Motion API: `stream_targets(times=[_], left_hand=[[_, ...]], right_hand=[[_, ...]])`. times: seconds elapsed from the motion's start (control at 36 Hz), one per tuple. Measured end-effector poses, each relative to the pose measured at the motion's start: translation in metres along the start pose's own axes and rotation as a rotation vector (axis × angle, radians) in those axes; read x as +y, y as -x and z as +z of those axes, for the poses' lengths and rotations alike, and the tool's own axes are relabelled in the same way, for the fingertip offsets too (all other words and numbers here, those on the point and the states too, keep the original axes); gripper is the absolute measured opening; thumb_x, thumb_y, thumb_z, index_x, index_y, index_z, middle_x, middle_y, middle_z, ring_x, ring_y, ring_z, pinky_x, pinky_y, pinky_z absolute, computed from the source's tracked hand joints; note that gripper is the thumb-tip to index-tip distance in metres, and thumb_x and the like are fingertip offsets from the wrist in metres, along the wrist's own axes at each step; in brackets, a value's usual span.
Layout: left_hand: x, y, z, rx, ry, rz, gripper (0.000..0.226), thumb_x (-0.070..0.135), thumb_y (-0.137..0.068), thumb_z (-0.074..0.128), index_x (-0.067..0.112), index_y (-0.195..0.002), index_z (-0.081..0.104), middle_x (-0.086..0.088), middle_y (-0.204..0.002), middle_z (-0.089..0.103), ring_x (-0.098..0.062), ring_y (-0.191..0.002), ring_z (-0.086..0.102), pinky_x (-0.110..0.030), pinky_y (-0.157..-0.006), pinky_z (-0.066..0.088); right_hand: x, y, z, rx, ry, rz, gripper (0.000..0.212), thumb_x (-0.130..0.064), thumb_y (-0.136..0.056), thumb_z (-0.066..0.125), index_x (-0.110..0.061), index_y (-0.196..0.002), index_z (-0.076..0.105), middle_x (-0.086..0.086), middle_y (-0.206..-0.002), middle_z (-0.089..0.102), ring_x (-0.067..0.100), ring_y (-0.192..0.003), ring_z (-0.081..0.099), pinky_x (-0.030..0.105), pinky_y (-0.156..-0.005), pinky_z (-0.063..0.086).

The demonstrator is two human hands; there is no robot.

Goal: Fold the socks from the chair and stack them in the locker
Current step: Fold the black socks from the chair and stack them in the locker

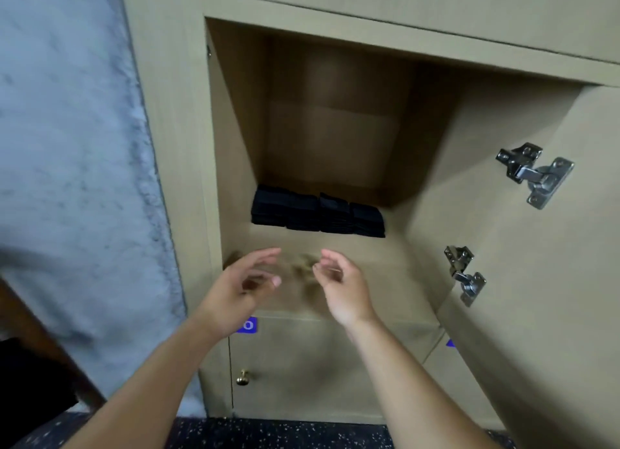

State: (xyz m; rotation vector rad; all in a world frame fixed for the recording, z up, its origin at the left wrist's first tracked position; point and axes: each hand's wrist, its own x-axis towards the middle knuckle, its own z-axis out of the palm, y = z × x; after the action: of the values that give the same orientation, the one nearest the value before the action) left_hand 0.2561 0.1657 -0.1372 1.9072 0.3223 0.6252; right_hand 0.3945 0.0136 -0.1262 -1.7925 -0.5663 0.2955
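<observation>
An open wooden locker holds several stacks of folded black socks in a row at the back left of its floor. My left hand and my right hand hover side by side just in front of the locker's floor, below the socks and apart from them. Both hands have loosely curved fingers, palms turned toward each other, and hold nothing. The image is blurred around the fingers.
The locker door stands swung open to the right, with two metal hinges. Below is a closed compartment with a brass knob and a blue number tag. A rough grey wall is on the left; a dark chair edge shows at bottom left.
</observation>
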Motion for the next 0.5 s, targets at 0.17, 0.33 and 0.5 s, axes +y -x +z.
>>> stream_targets(times=[0.17, 0.33, 0.5], left_hand=[[0.005, 0.030, -0.024, 0.037, -0.038, -0.020, 0.047, 0.017, -0.092, 0.075, 0.046, -0.127, 0.061, 0.026, -0.115, 0.066, -0.005, -0.105, 0.068, -0.023, -0.089, 0.050], [0.014, 0.065, -0.052, 0.119, -0.038, -0.053, 0.046, 0.028, -0.093, 0.075, 0.045, -0.132, 0.060, 0.015, -0.120, 0.066, -0.011, -0.105, 0.067, -0.025, -0.090, 0.053], [0.021, 0.108, -0.074, 0.250, -0.206, -0.065, 0.044, 0.027, -0.097, 0.069, 0.040, -0.137, 0.056, 0.016, -0.124, 0.063, -0.006, -0.111, 0.060, -0.020, -0.094, 0.042]], right_hand=[[-0.021, 0.024, 0.025, -0.078, 0.012, -0.095, 0.038, -0.021, -0.097, 0.070, -0.024, -0.134, 0.062, -0.010, -0.120, 0.067, 0.001, -0.105, 0.065, 0.020, -0.096, 0.051], [-0.041, 0.049, 0.055, -0.120, -0.101, -0.142, 0.034, -0.024, -0.097, 0.070, -0.028, -0.130, 0.064, -0.011, -0.116, 0.069, -0.004, -0.100, 0.065, 0.019, -0.095, 0.053], [-0.062, 0.079, 0.088, -0.255, -0.192, -0.208, 0.034, -0.023, -0.097, 0.070, -0.027, -0.130, 0.064, -0.008, -0.117, 0.067, -0.005, -0.098, 0.064, 0.012, -0.087, 0.050]])
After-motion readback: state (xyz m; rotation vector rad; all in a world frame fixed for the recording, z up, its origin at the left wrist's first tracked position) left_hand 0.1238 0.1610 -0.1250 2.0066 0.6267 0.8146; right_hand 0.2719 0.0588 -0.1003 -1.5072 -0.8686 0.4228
